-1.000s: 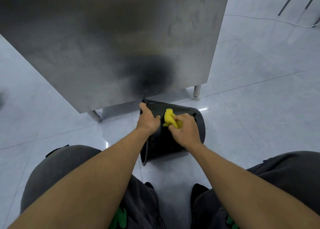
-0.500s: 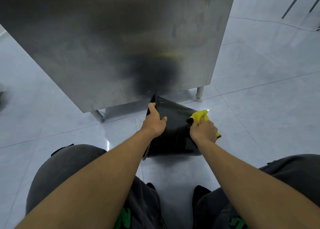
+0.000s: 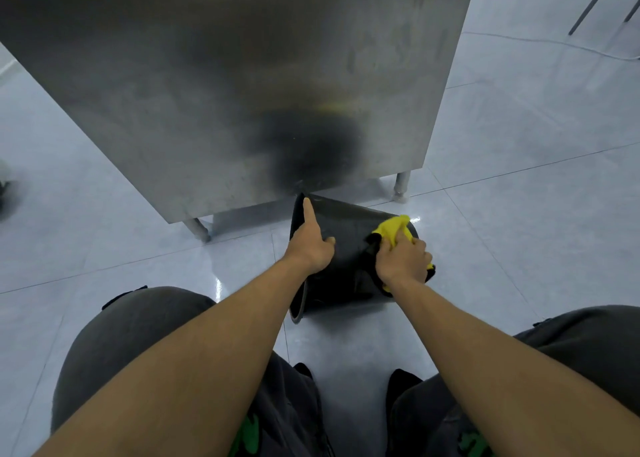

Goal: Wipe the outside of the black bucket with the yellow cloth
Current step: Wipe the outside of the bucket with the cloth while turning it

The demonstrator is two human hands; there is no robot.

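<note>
Crowding the tipped bucket [image 3: 346, 248], a steel cabinet [image 3: 242, 93]; left hand [image 3: 311, 245] spread, right hand [image 3: 403, 262] pinching cloth [image 3: 393, 229].

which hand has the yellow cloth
The right hand, pressing the yellow cloth against the black bucket. The left hand only steadies it, bare.

right hand [image 3: 401, 261] covers most of yellow cloth [image 3: 393, 228]. black bucket [image 3: 346, 248] far rim tucked under steel cabinet [image 3: 225, 75]; cabinet top cropped by frame. dark blurred object [image 3: 4, 190] at left edge, unidentifiable.
</note>
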